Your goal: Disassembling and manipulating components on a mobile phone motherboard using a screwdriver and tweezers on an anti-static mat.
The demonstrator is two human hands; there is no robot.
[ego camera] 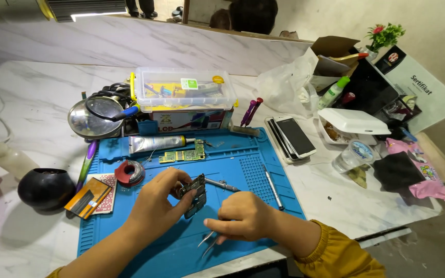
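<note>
Left hand (156, 203) pinches board (193, 194); right hand (242, 216) apparently holds tweezers (207, 244).

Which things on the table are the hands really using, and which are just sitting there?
In use:
- small circuit board, held in the left hand
- tweezers, held in the right hand
- blue work mat under both

Just lying about:
- white phones
- green circuit board
- solder reel
- clear plastic box
- black bowl
</note>
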